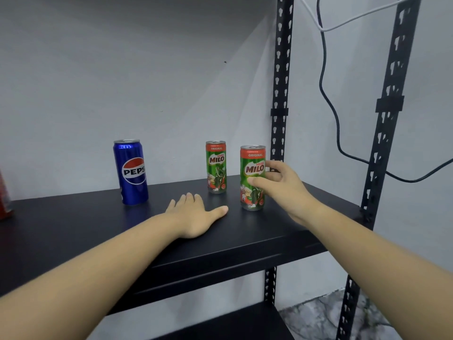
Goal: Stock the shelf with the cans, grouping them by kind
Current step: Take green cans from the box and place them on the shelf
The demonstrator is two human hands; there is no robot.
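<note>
On the black shelf board (73, 231) stand a blue Pepsi can (131, 171) at the left and two green Milo cans to the right. The farther Milo can (216, 166) stands alone near the wall. The nearer Milo can (252, 168) stands upright on the board, and my right hand (282, 187) curls around its right side, thumb across the front. My left hand (196, 214) lies flat on the board, palm down, between the Pepsi can and the nearer Milo can, holding nothing.
A red can (4, 200) shows partly at the left edge of the frame. Black slotted uprights (279, 94) stand at the right end of the shelf, with cables (331, 104) hanging along the wall behind. A lower shelf board (232, 325) lies below.
</note>
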